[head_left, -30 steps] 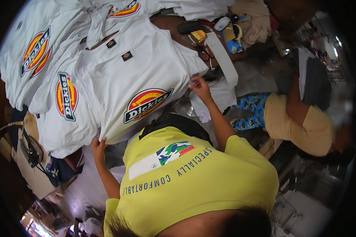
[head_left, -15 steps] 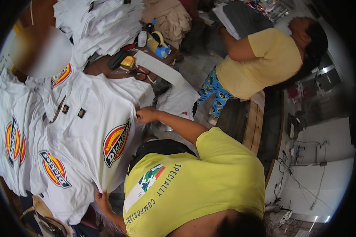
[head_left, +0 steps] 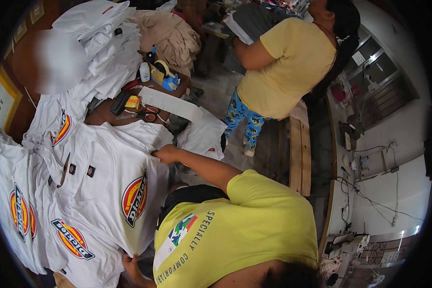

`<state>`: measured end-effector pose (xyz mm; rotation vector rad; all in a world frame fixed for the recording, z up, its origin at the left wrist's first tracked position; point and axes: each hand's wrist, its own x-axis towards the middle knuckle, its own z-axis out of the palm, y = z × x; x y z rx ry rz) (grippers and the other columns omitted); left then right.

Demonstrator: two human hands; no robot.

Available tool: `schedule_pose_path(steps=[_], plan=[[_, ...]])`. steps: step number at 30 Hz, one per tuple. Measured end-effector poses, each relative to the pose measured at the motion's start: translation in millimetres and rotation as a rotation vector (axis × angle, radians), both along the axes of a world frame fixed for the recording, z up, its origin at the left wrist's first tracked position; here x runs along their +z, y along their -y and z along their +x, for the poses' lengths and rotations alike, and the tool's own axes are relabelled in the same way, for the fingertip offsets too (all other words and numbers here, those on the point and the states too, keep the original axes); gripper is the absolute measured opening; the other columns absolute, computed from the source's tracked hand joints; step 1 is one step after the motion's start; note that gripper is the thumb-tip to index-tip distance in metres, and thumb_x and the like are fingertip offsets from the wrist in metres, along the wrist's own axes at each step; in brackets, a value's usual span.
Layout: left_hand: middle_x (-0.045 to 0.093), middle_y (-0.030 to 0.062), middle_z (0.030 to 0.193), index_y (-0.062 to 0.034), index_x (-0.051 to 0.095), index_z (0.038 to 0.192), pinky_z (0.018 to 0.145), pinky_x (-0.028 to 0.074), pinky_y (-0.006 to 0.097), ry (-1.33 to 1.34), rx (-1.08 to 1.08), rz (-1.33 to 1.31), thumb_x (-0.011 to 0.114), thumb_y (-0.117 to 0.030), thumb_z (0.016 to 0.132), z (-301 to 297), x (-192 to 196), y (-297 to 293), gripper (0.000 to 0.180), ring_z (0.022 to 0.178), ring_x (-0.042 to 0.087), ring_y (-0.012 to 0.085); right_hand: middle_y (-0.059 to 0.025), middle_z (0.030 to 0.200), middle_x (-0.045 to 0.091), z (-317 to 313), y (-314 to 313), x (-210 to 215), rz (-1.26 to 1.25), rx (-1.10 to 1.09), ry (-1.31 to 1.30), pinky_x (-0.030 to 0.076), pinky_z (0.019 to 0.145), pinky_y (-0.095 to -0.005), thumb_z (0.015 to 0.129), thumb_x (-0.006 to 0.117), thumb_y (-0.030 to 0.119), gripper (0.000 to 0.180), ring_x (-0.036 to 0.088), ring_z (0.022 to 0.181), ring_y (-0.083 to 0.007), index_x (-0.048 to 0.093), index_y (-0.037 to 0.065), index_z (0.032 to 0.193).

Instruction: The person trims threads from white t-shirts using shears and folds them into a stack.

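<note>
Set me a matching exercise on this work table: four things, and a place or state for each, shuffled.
1. white cotton T-shirt with a round red-and-yellow print
2. blue plastic tape dispenser
3. red-handled metal scissors
4. small white plastic bottle

A. lying on the bare brown table
B. gripped at its edge by the right hand
C. standing upright
D. carrying a roll of tape

Pairs: 1-B, 2-D, 3-A, 4-C

White T-shirt (head_left: 115, 177) is soft matt cloth, its round logo print (head_left: 135, 198) smoother (slightly glossy). Scissors (head_left: 146, 115) have shiny metal blades, red plastic handles. Tape dispenser (head_left: 165, 79) is blue plastic; pallet planks (head_left: 300, 153) rough bare wood.
</note>
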<state>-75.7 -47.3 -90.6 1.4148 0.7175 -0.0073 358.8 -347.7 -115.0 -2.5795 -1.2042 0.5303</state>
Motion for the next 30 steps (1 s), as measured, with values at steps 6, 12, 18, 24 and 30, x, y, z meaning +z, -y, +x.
schedule_pose_path(steps=[6,12,18,24,30], plan=[[0.062,0.0068,0.084,0.0013,0.057,0.085,0.069,0.042,0.024,0.117,0.009,-0.077,0.057,0.006,0.074,2,-14,-2,0.012,0.074,0.056,0.0105,-0.0094,0.082,0.058,19,40,0,0.078,0.017,0.217,0.047,0.064,-0.0426,0.068,0.058,0.018,0.026,0.059,0.075,-0.0302,0.056,0.014,0.093],[0.061,0.0044,0.075,0.005,0.056,0.08,0.061,0.04,0.023,-0.066,-0.121,0.187,0.057,0.002,0.075,7,-19,-9,0.006,0.065,0.053,0.0095,-0.009,0.078,0.057,45,54,-2,0.341,-0.027,-0.075,0.045,0.064,-0.036,0.058,0.07,0.02,0.03,0.057,0.073,-0.0272,0.056,0.008,0.081],[0.037,0.0027,0.052,0.0024,0.048,0.067,0.047,0.029,0.03,-0.305,-0.092,0.707,0.068,-0.01,0.068,9,-1,2,0.024,0.051,0.03,0.0134,-0.0083,0.071,0.055,67,101,26,0.381,-0.115,-0.245,0.04,0.057,-0.0328,0.053,0.079,0.026,0.042,0.054,0.066,-0.0202,0.052,0.005,0.076],[0.043,0.0119,0.057,0.0043,0.046,0.069,0.05,0.034,0.036,-0.335,-0.023,0.858,0.069,-0.011,0.067,9,-22,11,0.028,0.053,0.038,0.0223,0.0052,0.071,0.047,70,97,30,0.392,-0.234,-0.692,0.037,0.06,-0.0237,0.065,0.077,0.017,0.03,0.043,0.067,-0.0067,0.049,0.007,0.073],[0.054,0.0193,0.071,0.0077,0.052,0.08,0.057,0.039,0.04,-0.408,-0.004,0.878,0.068,-0.009,0.068,22,-28,14,0.026,0.06,0.049,0.0303,0.0042,0.074,0.05,69,99,3,0.616,-0.407,-0.943,0.04,0.065,-0.0214,0.068,0.072,0.007,0.023,0.048,0.071,-0.0067,0.051,0.008,0.075]])
